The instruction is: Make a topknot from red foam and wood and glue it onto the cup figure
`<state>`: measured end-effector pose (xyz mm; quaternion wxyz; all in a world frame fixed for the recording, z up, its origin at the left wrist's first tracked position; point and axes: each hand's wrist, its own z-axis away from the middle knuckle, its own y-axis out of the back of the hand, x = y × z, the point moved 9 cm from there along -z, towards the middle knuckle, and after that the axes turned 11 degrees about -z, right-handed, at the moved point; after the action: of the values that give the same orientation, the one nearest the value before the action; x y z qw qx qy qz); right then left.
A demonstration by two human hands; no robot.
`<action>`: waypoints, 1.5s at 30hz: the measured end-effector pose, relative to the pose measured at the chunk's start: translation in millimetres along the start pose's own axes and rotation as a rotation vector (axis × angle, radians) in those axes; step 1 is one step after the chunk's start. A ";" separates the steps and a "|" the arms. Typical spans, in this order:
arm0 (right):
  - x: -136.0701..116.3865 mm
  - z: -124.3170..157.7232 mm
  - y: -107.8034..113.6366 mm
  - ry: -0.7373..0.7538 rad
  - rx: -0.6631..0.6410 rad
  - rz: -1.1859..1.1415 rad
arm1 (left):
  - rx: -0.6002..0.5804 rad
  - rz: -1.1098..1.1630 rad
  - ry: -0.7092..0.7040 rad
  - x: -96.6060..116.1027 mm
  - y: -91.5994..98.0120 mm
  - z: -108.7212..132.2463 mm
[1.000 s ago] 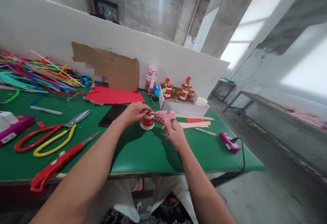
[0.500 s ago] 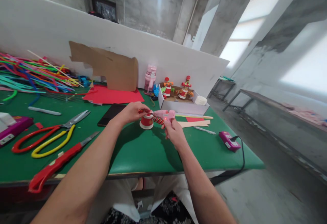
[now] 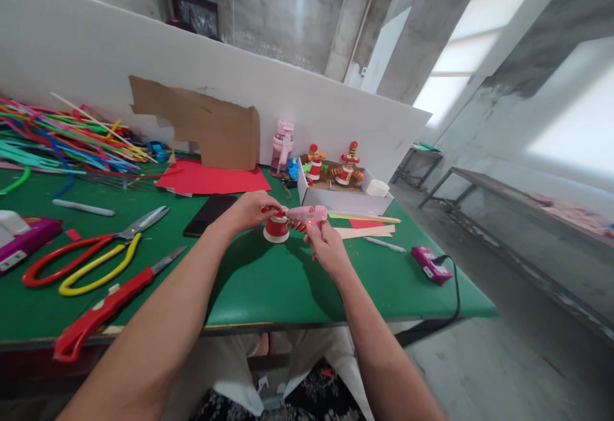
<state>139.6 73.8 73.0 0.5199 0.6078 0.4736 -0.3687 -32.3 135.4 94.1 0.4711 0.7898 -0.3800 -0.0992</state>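
Note:
A small red paper cup with a white rim (image 3: 276, 230) stands upside down on the green table, a striped coil at its right side. My left hand (image 3: 254, 210) is closed at the top of the cup, its fingers pinched on the red cup figure. A pink glue gun (image 3: 307, 214) with a lit red light is gripped in my right hand (image 3: 327, 246), its nozzle pointing left at the cup's top. Whatever lies right at the nozzle tip is too small to make out.
Behind stands a white box (image 3: 345, 202) with two finished-looking figures. Red paper (image 3: 211, 180), a black phone (image 3: 210, 215), scissors (image 3: 127, 235), a red-handled knife (image 3: 115, 302) and pipe cleaners (image 3: 62, 136) lie left. A purple power block (image 3: 430, 265) sits right.
The glue gun has tilted slightly, its nozzle staying near the cup's top. The cup and my left fingers have shifted very slightly.

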 end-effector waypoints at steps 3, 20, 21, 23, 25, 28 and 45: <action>-2.8 0.2 -1.6 0.027 -0.011 0.021 | -0.002 -0.005 -0.001 1.0 0.4 -0.1; -6.4 -0.4 1.5 0.049 0.005 0.083 | 0.018 -0.017 -0.012 2.4 0.5 0.5; -6.5 -0.5 1.9 0.050 0.008 0.076 | 0.019 -0.018 -0.013 2.9 0.9 0.4; -6.7 -0.4 2.5 0.050 0.010 0.062 | 0.017 -0.023 -0.015 3.6 1.3 0.3; -6.8 0.3 2.9 0.045 0.007 0.051 | 0.014 -0.027 -0.019 4.0 1.1 0.3; -5.6 3.0 5.1 0.018 0.007 0.044 | 0.007 -0.030 -0.021 3.9 0.2 0.5; 8.2 10.1 18.6 -0.130 0.068 -0.306 | -0.039 -0.046 -0.065 12.2 -1.4 0.1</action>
<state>160.2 65.3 68.6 0.4665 0.5207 0.5131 -0.4981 -23.2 127.3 95.3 0.4715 0.7854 -0.3748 -0.1428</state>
